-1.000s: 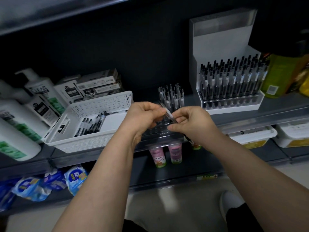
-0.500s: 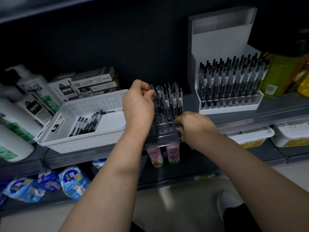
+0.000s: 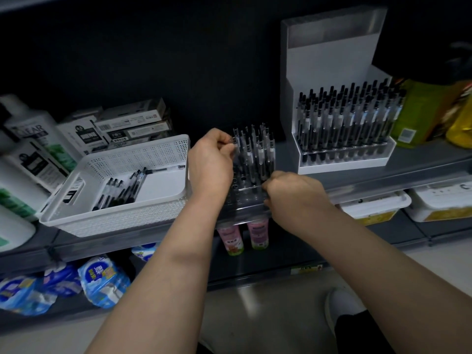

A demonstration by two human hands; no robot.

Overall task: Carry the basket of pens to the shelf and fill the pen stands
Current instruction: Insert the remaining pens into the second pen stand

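A white perforated basket (image 3: 158, 153) rests on the grey shelf (image 3: 383, 178), with several black pens (image 3: 120, 191) lying inside it. Right of it stands a clear pen stand (image 3: 249, 198); its back rows hold upright pens and its front holes are empty. My left hand (image 3: 212, 162) pinches the top of a pen (image 3: 236, 146) at the stand's back left corner. At the stand's front right edge, my right hand (image 3: 288, 192) grips the stand. A white pen stand (image 3: 342, 159) further right is full of pens.
White pump bottles (image 3: 33, 149) and small boxes (image 3: 127, 123) stand left of and behind the basket. Yellow and green packs (image 3: 429, 111) sit at the far right. Below are pink bottles (image 3: 245, 235), blue packs (image 3: 99, 282) and white tubs (image 3: 375, 206). My shoe (image 3: 342, 306) is on the floor.
A second ago both hands held one pen in front of the stand. My left hand then carried it up to the stand's back left; my right hand dropped to the stand's front edge.
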